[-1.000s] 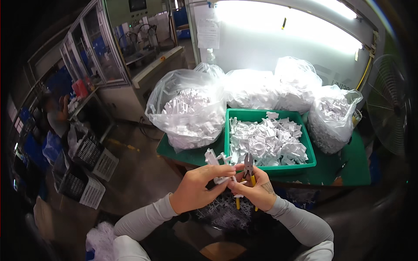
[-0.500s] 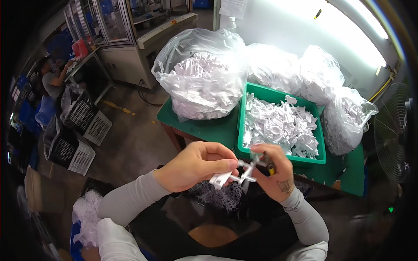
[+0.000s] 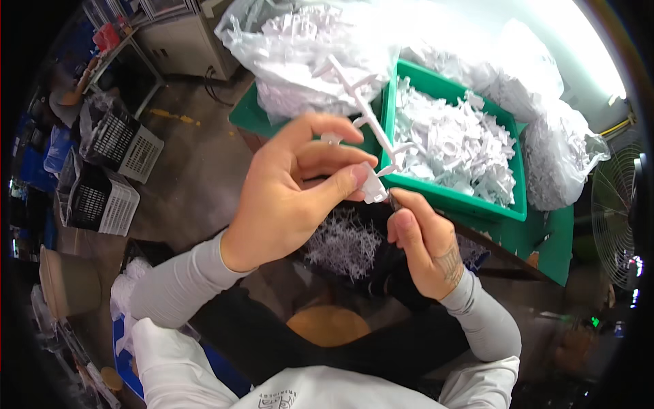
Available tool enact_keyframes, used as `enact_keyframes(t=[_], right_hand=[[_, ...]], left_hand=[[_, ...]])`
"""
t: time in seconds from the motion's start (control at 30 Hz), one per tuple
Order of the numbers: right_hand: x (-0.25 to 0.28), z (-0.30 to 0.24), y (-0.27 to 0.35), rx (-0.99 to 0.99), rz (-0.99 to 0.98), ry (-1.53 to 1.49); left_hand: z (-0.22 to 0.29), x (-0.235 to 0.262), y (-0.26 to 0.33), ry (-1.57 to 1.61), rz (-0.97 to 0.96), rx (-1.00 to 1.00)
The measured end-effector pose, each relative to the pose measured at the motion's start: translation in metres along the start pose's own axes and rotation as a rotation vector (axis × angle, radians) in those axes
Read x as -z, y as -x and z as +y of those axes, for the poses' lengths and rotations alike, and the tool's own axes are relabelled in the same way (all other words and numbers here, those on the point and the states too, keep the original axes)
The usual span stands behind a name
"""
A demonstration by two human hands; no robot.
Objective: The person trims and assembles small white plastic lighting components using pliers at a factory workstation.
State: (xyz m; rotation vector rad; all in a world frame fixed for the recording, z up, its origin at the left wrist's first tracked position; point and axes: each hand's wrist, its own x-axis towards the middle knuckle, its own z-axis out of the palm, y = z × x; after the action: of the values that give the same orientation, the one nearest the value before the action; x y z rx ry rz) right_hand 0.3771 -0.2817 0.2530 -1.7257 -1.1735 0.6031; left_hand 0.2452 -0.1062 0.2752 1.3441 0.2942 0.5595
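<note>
Between thumb and fingers my left hand (image 3: 279, 187) grips a small white plastic part (image 3: 372, 188). A long white moulding runner (image 3: 368, 112) with short side branches rises from beside that part, over the near-left edge of the green tray. My right hand (image 3: 429, 249) is closed on a small tool (image 3: 393, 200). Only its dark metal tip shows, close to the right edge of the white part; the rest is hidden in my fingers. Under my hands, a dark container holds a heap of thin white runner scraps (image 3: 343, 245).
White moulded pieces fill the green tray (image 3: 470, 208) on the green table (image 3: 560, 245). Large clear bags (image 3: 272, 82) of white parts stand behind and beside it. A fan (image 3: 616, 204) is at right. Black and white crates (image 3: 99, 198) and a seated person (image 3: 65, 99) are at left.
The white piece has been turned, so its runner now points up and away. My left hand is higher, and my right hand's fingers have drawn in around the tool. The view has tilted down.
</note>
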Motion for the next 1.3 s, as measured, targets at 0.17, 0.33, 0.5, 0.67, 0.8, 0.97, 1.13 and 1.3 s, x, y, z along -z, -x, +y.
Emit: enact_keyframes(t=[0.17,0.33,0.5,0.67,0.8,0.97,1.13,1.3], right_hand=[[0.004,-0.002,0.002,0.028,-0.005,0.090],[0.002,0.000,0.004,0.039,-0.027,0.104],[0.003,0.000,0.006,0.036,-0.025,0.150],[0.003,-0.001,0.006,0.020,-0.030,0.144],[0.003,0.001,0.006,0.045,-0.022,0.160],[0.003,-0.002,0.008,0.047,-0.005,0.195],[0.001,-0.003,0.008,0.041,0.020,0.226],[-0.002,0.003,0.009,0.068,0.035,0.283]], left_hand=[[0.001,-0.003,0.007,-0.001,-0.018,-0.031],[0.000,-0.007,0.010,-0.036,-0.047,0.038],[-0.003,-0.010,0.010,-0.057,-0.052,0.056],[-0.005,-0.010,0.010,-0.065,-0.049,0.050],[-0.008,-0.011,0.009,-0.051,-0.048,0.058],[-0.011,-0.014,0.011,-0.016,-0.019,0.061],[-0.011,-0.018,0.009,0.135,0.067,0.208],[-0.019,-0.021,0.011,0.274,0.036,0.254]])
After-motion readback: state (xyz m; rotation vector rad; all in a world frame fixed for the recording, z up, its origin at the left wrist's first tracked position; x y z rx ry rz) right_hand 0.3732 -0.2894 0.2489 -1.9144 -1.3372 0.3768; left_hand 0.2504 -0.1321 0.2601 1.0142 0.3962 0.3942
